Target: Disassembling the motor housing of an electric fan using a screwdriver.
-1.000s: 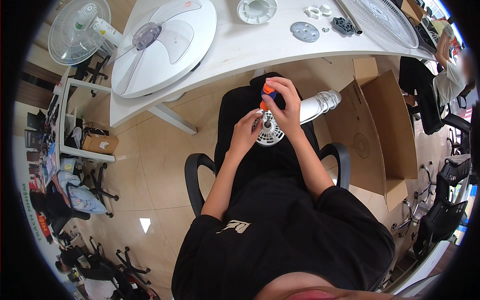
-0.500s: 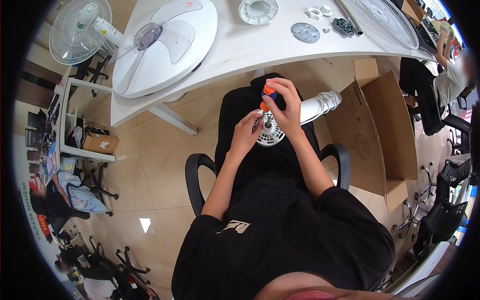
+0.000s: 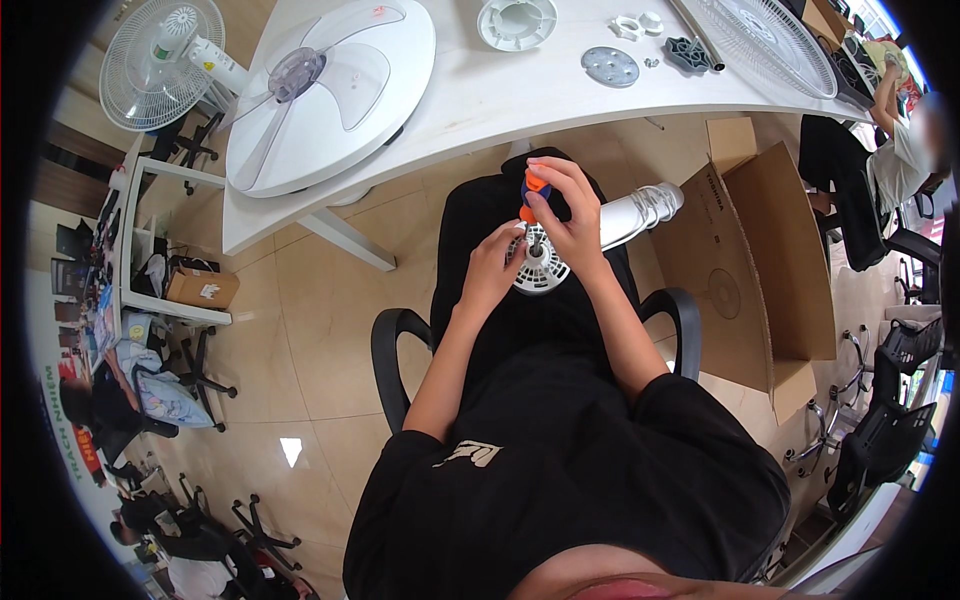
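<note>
In our right hand (image 3: 570, 215), we pinch the orange-and-blue screwdriver (image 3: 534, 188) between thumb and fingers. Our left hand (image 3: 488, 268), fingers bent, touches the slotted white housing (image 3: 541, 278) on its right; we cannot tell whether its fingertips pinch anything.

Bright, even indoor light was recorded. A small white glare patch (image 3: 290, 451) is reflected off the glossy beige tiled floor (image 3: 335, 340). The front edge of the long white tabletop (image 3: 500, 95) is bowed by fisheye distortion; the surrounding rim is blacked out. The bare left hand (image 3: 489, 266) and bare right hand (image 3: 574, 225) are rendered sharply.
</note>
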Available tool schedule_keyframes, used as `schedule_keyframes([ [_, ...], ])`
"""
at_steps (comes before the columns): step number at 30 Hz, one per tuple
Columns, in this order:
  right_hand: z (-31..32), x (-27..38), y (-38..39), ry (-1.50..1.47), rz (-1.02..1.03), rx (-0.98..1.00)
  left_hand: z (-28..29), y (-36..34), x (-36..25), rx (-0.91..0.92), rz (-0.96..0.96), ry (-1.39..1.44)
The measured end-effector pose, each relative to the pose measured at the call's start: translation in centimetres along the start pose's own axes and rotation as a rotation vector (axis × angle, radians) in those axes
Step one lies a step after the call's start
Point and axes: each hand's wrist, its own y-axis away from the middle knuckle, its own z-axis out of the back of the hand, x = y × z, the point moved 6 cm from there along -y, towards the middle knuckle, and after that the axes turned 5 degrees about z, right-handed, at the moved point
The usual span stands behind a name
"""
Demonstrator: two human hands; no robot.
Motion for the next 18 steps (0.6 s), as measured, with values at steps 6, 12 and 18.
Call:
schedule_keyframes([
  [6,-0.1,0.0,0.0,-0.018,-0.005,0.015,-0.1,0.0,0.0,-0.003,-0.008,-0.010],
  [12,0.0,-0.4,0.6,-0.043,-0.033,-0.022,-0.3,0.2,0.2,0.000,-0.004,0.002],
  [18,-0.1,-0.6,0.7,-0.002,-0.075,0.031,-0.4,0.2,0.5,0.003,0.003,0.003],
])
